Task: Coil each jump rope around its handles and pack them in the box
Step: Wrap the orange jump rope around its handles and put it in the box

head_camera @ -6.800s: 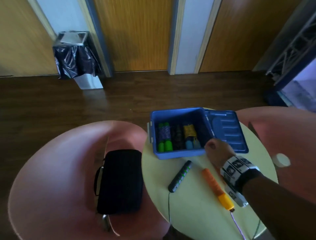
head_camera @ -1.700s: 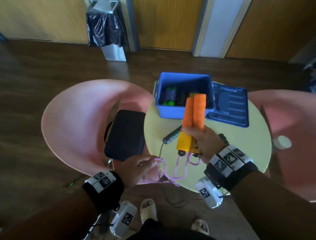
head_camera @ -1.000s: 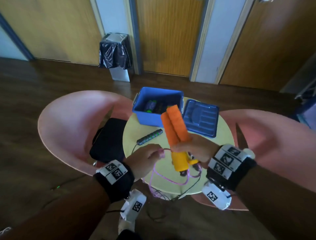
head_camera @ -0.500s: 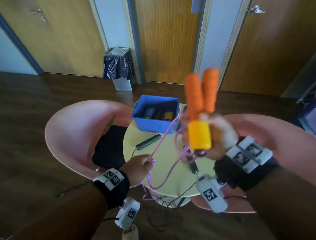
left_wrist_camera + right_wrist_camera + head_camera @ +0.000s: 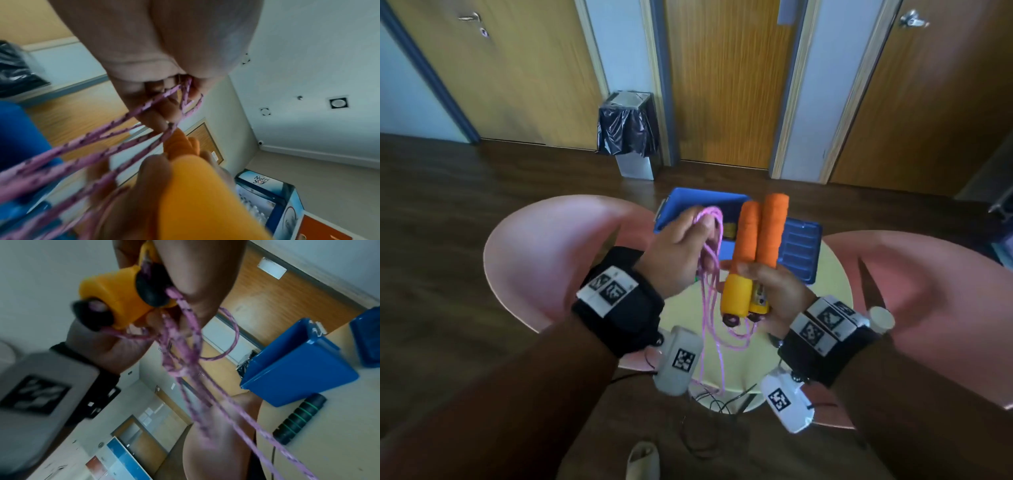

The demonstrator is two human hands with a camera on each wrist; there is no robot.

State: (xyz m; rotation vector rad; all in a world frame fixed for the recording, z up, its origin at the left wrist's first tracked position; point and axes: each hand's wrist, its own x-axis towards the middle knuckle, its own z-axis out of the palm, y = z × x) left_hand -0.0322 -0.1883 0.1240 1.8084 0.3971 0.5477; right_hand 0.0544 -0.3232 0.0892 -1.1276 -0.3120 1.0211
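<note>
My right hand (image 5: pixel 763 284) grips two orange jump-rope handles (image 5: pixel 760 233) side by side, upright, yellow ends (image 5: pixel 121 295) down. Their pink rope (image 5: pixel 709 301) hangs in loops from the handle ends. My left hand (image 5: pixel 681 253) pinches a bundle of the pink rope (image 5: pixel 164 100) just left of the handles, raised above the table. The open blue box (image 5: pixel 688 209) stands behind the hands on the round yellow table (image 5: pixel 832 274), mostly hidden; its contents barely show. A black handle with green rings (image 5: pixel 298 417) lies on the table beside the box (image 5: pixel 296 368).
The blue lid (image 5: pixel 801 250) lies right of the box. Pink chairs (image 5: pixel 544 253) flank the table; a white cap (image 5: pixel 881 318) sits on the right one. A lined bin (image 5: pixel 628 133) stands by wooden doors. Thin black cord (image 5: pixel 722 401) hangs off the table's near edge.
My left hand has risen from low at the table edge up beside the handles, gathering pink rope into loops. The right hand lowered the handles slightly toward the table.
</note>
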